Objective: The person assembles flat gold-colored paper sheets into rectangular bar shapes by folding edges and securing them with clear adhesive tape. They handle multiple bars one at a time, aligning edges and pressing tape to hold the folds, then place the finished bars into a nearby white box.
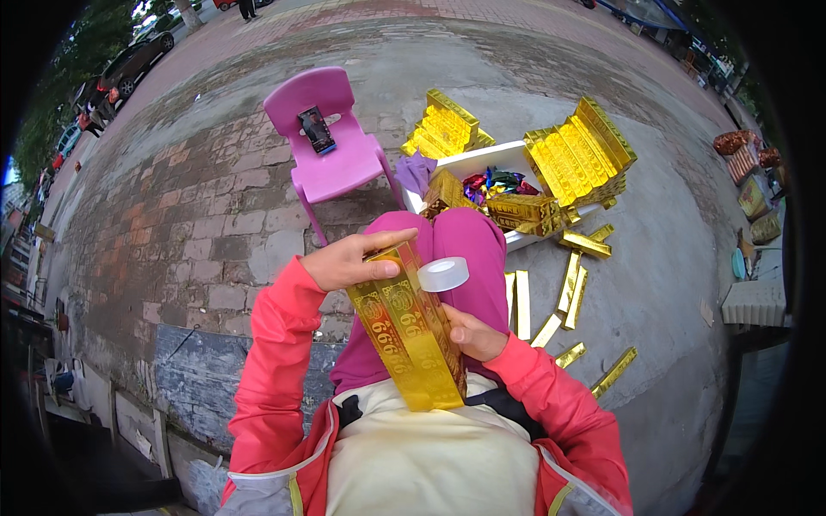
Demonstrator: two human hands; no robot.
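Note:
A tall gold foil paper box [404, 331] with embossed patterns stands tilted over my lap, its lower end against my pale shirt. My left hand [361, 260] grips its upper end, thumb on the front face and fingers across the top. Lower down, my right hand [473, 334] is closed on the box's right side; some of its fingers are hidden behind the box. Beside the box's upper right edge, over my thigh, is a whitish roll of clear tape [443, 273]. Whether a strip joins the roll to the box I cannot tell.
A pink plastic chair [344, 163] holding a phone [317, 131] stands ahead. Right of it, a white bin [508, 156] contains coloured foil pieces [499, 185], with gold stacks [581, 159] on and behind it. Several loose gold bars [615, 372] lie on the ground to my right.

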